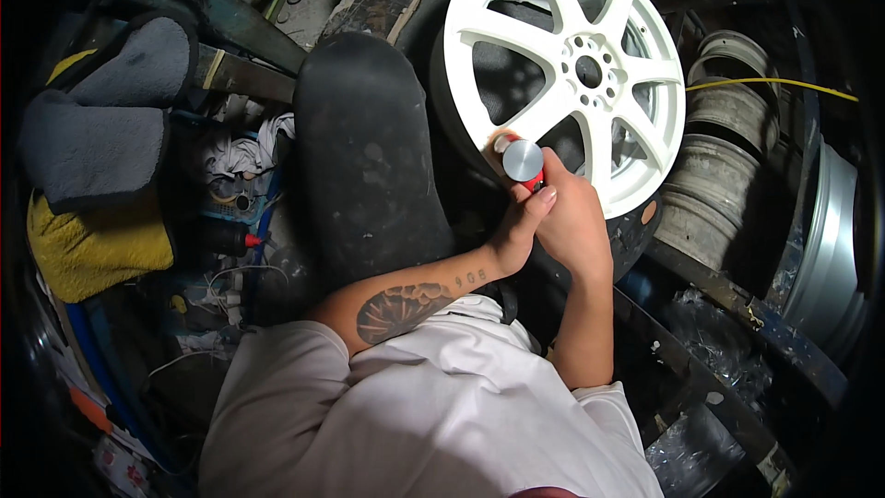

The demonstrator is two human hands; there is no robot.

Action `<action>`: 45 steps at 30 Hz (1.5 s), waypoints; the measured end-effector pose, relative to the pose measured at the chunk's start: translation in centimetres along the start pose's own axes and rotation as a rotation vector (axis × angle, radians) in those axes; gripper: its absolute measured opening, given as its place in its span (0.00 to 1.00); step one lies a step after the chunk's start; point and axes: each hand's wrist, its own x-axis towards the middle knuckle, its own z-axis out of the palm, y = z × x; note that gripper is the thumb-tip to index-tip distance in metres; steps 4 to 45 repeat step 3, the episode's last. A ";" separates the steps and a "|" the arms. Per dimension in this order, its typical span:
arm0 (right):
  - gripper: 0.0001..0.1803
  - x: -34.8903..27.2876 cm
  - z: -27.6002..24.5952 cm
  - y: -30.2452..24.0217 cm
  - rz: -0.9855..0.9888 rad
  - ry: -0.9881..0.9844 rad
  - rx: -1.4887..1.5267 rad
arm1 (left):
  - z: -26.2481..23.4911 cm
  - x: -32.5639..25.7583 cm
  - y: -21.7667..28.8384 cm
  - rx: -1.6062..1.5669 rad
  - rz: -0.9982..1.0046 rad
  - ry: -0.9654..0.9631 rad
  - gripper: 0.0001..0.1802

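A white spoked car wheel rim point(604, 32) stands tilted in front of me, leaning against something black. My left hand point(519, 232) and my right hand point(573, 212) come together at the rim's lower left edge. Both are closed round a small red hand tool point(524, 162) with a round silver end cap; its exact kind is not clear. An orange-brown disc point(498, 143) shows beside the tool, against the rim's outer lip where a spoke meets it. Most of my fingers are hidden behind the tool and my hands.
Several bare metal wheels point(705, 184) are stacked at the right, with a yellow hose point(774, 82) above them. A silver rim point(832, 240) stands farther right. Grey cloths point(97, 152) and a yellow cloth point(97, 244) hang at the left, near a blue basket point(235, 214).
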 end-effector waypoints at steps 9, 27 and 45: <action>0.21 -0.1 -0.9 0.0 0.036 -0.068 -0.016 | 0.1 0.0 -0.2 0.038 0.024 0.027 0.33; 0.21 -0.1 -0.9 0.0 0.036 -0.068 -0.016 | 0.1 0.0 -0.2 0.038 0.024 0.027 0.33; 0.21 -0.1 -0.9 0.0 0.036 -0.068 -0.016 | 0.1 0.0 -0.2 0.038 0.024 0.027 0.33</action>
